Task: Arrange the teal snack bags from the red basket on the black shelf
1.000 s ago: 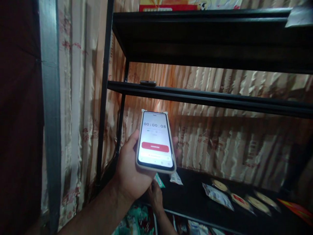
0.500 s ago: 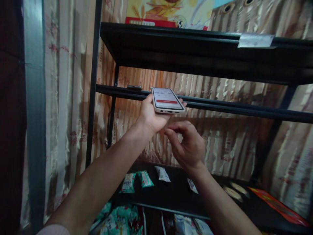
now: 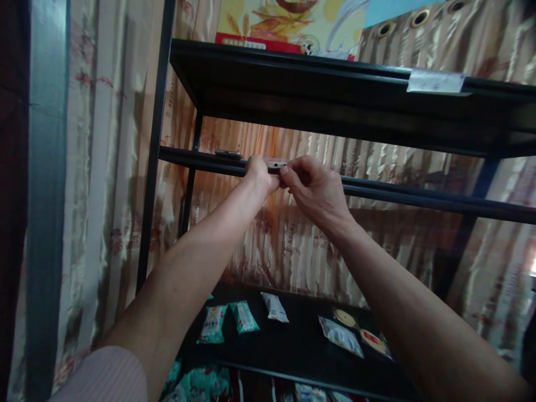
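Since half a second ago, our right hand (image 3: 316, 187) has risen to meet the phone (image 3: 276, 164), which has tipped from showing us its lit screen to showing only its near end. The phone sits at the front edge of the middle shelf (image 3: 419, 199), toward the left end; we cannot tell whether it rests on the shelf. Our left hand (image 3: 263, 174) holds it from the left and below, thumb along its side. Our right thumb and forefinger are drawn narrow at its near right corner; whether they grip it, we cannot tell.

Just left of the phone, a thin flat device (image 3: 228, 153) lies near the same shelf's left end. On the lower shelf (image 3: 288, 349), we see two green packets (image 3: 243, 317) toward the left end, a small white packet (image 3: 275, 307) near the back edge, then a larger packet (image 3: 341, 336) beside round wrapped discs (image 3: 345, 318) partly behind our right forearm. Above, a yellow-and-red box (image 3: 288, 28) stands on the upper shelf (image 3: 335, 103), whose front edge carries a paper label (image 3: 435, 82).
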Demonstrator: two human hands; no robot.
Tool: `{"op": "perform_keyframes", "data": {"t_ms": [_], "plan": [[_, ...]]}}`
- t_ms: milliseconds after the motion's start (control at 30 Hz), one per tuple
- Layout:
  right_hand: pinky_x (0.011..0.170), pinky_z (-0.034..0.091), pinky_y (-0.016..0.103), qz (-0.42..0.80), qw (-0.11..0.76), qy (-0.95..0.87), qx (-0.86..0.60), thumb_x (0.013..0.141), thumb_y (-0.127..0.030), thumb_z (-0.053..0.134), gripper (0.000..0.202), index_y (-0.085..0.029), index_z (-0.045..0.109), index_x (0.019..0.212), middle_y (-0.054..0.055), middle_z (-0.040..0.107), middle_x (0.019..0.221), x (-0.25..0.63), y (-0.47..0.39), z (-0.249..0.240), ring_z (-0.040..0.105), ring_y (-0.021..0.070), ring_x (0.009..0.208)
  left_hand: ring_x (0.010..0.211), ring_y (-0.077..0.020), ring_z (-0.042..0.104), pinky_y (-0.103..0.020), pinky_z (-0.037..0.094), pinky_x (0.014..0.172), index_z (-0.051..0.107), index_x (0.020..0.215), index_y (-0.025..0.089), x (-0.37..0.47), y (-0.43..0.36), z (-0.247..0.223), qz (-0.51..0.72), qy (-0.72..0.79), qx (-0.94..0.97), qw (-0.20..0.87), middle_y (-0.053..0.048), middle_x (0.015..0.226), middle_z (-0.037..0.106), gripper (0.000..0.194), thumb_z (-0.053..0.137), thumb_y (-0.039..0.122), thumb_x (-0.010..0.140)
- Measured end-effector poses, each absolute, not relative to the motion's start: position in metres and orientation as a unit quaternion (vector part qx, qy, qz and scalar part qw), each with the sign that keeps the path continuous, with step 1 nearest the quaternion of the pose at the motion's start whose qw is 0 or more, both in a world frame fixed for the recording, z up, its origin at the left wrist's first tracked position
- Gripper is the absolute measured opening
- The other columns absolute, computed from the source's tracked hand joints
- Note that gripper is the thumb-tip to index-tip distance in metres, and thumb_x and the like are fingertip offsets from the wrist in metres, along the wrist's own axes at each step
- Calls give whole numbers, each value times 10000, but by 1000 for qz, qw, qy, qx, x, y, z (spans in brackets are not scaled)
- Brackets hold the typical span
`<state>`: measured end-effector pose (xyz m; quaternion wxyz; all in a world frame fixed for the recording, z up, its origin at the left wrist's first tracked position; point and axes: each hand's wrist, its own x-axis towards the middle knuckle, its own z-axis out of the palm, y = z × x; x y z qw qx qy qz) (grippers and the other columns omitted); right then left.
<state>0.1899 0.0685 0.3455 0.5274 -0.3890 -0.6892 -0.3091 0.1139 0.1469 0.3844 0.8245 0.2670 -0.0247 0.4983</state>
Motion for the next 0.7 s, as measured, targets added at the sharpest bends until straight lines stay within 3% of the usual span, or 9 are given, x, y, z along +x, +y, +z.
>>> {"op": "perform_keyframes", "data": {"t_ms": [167,400,700], "plan": [[574,429,267,-306,521,-683,-411,825,-348,522,211,-184,587,710,-3,585,598,193,80,355,555,140,576,856,-219,565,-357,464,744,455,850,189,114,149,397,522,79,248,812,-35,810,518,199,294,299,891],[637,443,295,-299,508,-673,-446,819,-285,538,172,-187,589,687,13,588,605,197,92,366,576,161,643,949,-255,528,-384,463,741,464,1141,176,118,166,404,496,79,269,822,-91,1042,555,407,323,463,889],[655,459,326,-277,511,-668,-466,820,-266,533,157,-173,594,710,20,603,625,198,109,365,593,173,644,866,-221,616,-356,488,767,543,1028,184,103,162,389,583,87,355,725,-66,844,612,242,426,325,870]]}}
